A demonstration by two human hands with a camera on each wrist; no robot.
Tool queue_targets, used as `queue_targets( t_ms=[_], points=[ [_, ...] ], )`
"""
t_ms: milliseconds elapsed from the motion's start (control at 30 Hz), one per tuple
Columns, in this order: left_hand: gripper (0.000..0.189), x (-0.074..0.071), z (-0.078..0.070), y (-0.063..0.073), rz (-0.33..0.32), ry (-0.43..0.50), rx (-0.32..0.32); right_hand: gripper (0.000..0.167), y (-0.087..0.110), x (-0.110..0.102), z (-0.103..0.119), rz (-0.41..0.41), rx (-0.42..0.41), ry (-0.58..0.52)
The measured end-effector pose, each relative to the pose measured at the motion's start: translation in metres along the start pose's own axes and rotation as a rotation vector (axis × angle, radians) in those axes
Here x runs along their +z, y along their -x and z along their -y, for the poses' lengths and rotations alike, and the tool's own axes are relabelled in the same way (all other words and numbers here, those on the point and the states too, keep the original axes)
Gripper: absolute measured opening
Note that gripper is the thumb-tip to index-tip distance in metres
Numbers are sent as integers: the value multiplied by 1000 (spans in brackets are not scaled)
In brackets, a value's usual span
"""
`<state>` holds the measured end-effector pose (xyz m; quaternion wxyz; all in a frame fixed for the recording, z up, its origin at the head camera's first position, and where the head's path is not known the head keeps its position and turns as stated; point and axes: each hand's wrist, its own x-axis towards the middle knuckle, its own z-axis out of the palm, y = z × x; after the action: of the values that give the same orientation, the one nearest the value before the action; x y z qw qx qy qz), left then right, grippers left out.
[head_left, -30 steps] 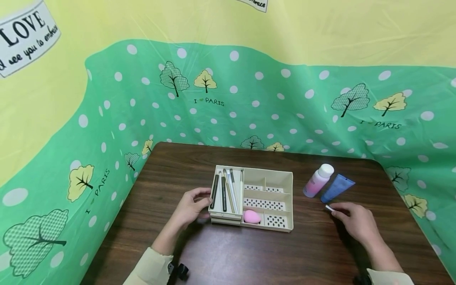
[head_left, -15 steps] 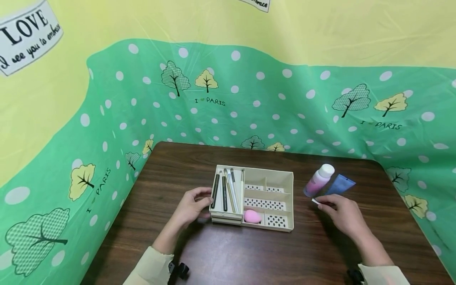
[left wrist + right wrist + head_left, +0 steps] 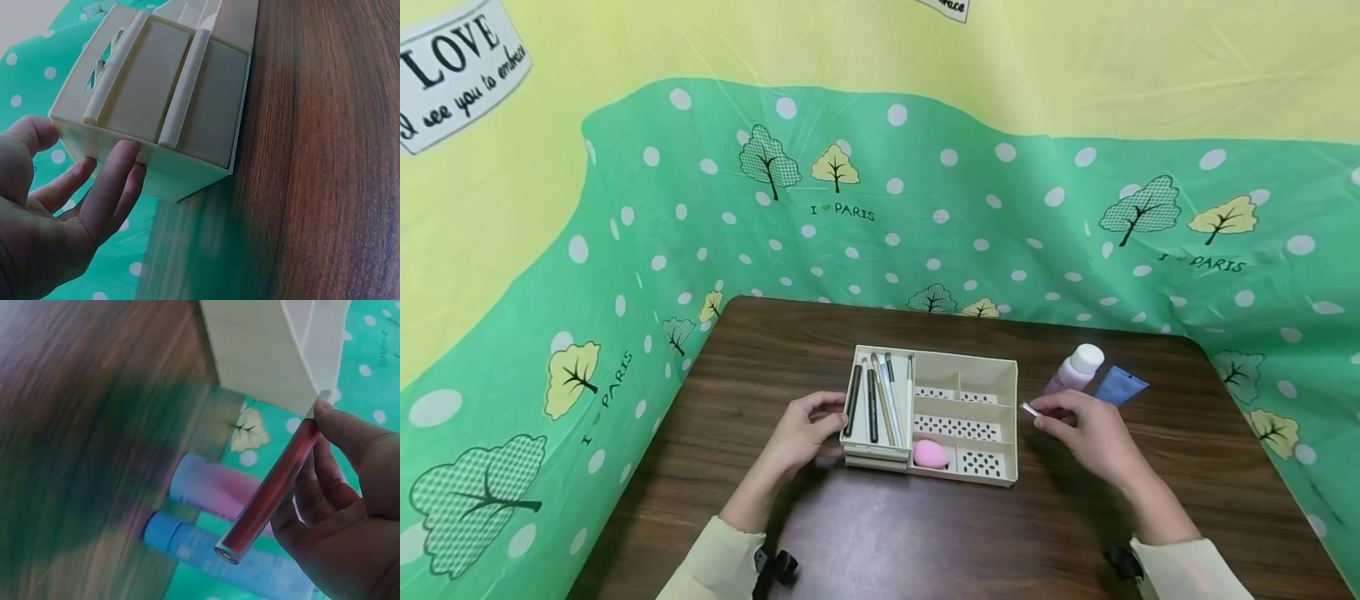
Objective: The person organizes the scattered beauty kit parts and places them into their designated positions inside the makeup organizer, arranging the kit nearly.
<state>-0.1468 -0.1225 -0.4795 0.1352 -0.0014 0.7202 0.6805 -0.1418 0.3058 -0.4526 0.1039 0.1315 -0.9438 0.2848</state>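
Observation:
My left hand (image 3: 803, 432) rests against the left wall of a cream desktop organizer (image 3: 965, 364). In the left wrist view its fingertips touch the side of the organizer's drawer unit (image 3: 150, 75). On top of that unit lie several makeup brushes (image 3: 872, 404). A pink makeup sponge (image 3: 931, 454) sits in the front compartment. My right hand (image 3: 1093, 433) holds a lip gloss tube (image 3: 272, 490) between thumb and fingers, just right of the organizer. Its body looks red in the right wrist view; only a pale end shows from the head.
Behind my right hand stands a pink bottle (image 3: 1078, 367) with a white cap. A blue squeeze tube (image 3: 1122, 385) is beside it, partly hidden by the hand. Both are on the dark wooden table (image 3: 910, 542). A green and yellow patterned cloth (image 3: 865, 200) hangs behind.
My right hand has carried the lip gloss leftward, from in front of the blue tube to near the organizer's right wall. The left hand stays at the organizer.

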Motion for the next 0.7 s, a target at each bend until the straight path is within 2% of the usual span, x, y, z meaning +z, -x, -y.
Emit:
queue_targets(
  t_ms=[300,700],
  points=[
    [43,-1,0,0,-5,-4,-2,22,-11,6,24,55,-6,-53],
    [44,-1,-1,0,2,-3,-5,21,-25,30,49,101,-89,-97]
  ],
)
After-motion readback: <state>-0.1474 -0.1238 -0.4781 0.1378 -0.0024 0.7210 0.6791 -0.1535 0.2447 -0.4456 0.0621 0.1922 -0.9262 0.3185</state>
